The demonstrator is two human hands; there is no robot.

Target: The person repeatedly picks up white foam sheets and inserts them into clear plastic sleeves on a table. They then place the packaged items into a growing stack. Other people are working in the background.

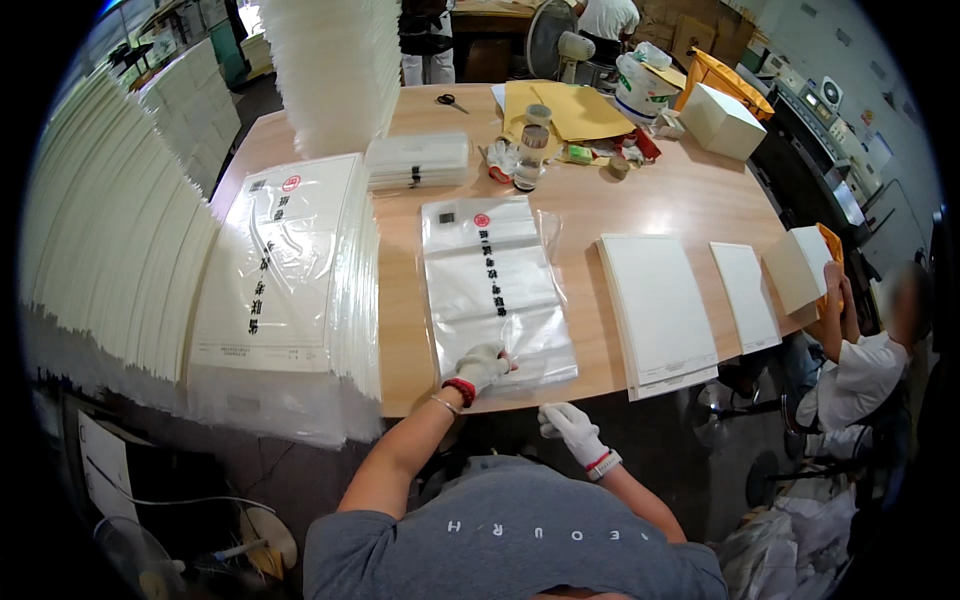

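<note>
A flat pile of clear plastic bags (490, 270) with black and red printing lies in front of me on the table. At its near edge is my left hand (483, 367), in a white glove with a red cuff; its fingers are bent together on the film, and a red spot shows at the fingertips. My right hand (572, 430), also gloved, hovers just off the table's front edge, right of the bags. Its fingers point left, slightly apart, with nothing visible in them. To the right lies a stack of white paper sheets (660, 310).
Tall bagged paper stacks (270, 270) fill the left side. A narrower paper stack (745, 297) lies at right, where another person (865, 370) handles a white block in an orange wrapper. Farther back are a tape-wrapped clear bottle (530, 158), scissors (450, 102) and yellow envelopes (570, 110).
</note>
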